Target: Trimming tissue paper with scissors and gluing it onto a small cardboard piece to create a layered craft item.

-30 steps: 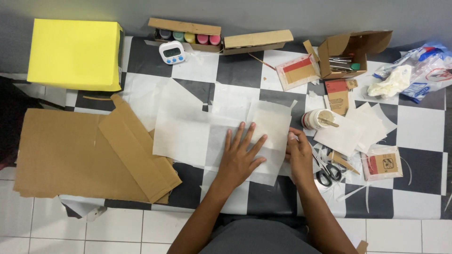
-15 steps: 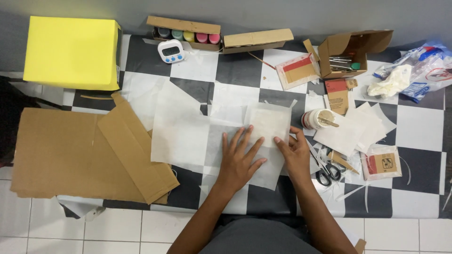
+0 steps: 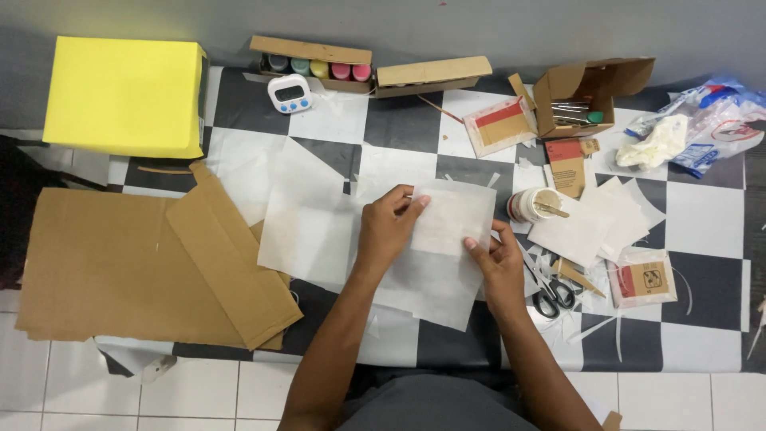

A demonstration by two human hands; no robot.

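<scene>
Where the forearms come up from the bottom edge, I see a thin, translucent white paper sheet (image 3: 447,231) lying on the checkered tabletop (image 3: 702,295), its upper part folded over into a paler rectangle. My left hand (image 3: 388,231) curls over the fold's left edge, its grip pinching the paper between thumb and fingertips. My right hand (image 3: 499,263) pinches the sheet's right edge, thumb on top. Just right lie black-handled scissors (image 3: 553,294) and a small round jar (image 3: 533,204). Left rests flat brown cardboard (image 3: 120,271), matte and creased. Farther back sit a yellow box (image 3: 124,96) and a white timer (image 3: 289,92).
</scene>
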